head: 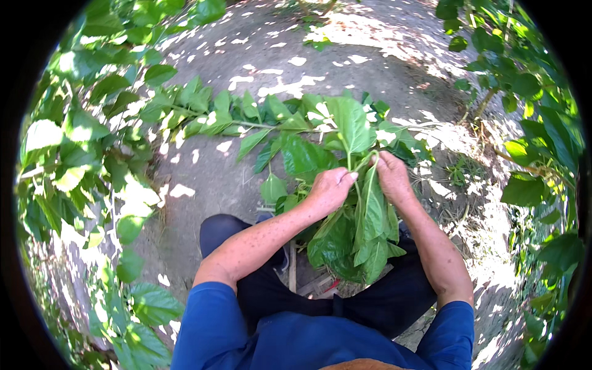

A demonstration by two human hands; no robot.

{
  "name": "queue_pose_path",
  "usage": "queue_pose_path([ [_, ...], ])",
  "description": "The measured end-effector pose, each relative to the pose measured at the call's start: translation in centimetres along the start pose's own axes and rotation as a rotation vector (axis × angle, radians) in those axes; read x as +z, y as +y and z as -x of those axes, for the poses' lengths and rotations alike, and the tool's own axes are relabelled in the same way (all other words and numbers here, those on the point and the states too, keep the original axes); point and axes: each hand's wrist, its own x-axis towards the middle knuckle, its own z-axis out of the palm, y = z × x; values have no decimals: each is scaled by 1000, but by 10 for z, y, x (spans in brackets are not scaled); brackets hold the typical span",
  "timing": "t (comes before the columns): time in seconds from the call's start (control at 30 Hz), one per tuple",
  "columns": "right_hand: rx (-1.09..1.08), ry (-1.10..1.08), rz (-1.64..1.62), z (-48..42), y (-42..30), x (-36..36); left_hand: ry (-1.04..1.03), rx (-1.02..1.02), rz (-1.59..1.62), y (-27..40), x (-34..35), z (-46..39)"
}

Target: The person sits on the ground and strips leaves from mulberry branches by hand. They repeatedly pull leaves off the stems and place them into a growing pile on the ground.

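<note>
My left hand (329,188) pinches green stems between thumb and fingers, just above my knees. Close beside it, my right hand (392,176) grips a thin stem that bends in a loop (373,156) at its fingertips. Broad toothed leaves (370,217) droop from the stems below both hands, between my legs. One large pale leaf (352,124) stands up above the left hand, its underside showing. Where the stems run beneath my fingers is hidden.
Beyond my hands, long cut-looking leafy branches (259,125) lie across the bare soil (194,180). Leafy bushes crowd the left side (88,134) and the right side (527,83). Wooden slats (292,268) and a small red item (334,283) show between my legs.
</note>
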Motion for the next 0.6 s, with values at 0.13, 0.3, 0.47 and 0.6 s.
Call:
queue_pose_path([
  [0.13,-17,-29,98,1,-6,-3,49,14,-16,-5,-1,0],
  [0.3,-176,-85,429,6,-22,-13,-36,78,-220,-8,-20,-8],
  [0.47,-247,-299,722,12,2,-14,-264,78,-699,2,-47,-22],
  [0.6,-314,-435,780,20,-4,-3,-324,160,-816,-3,-56,-22],
])
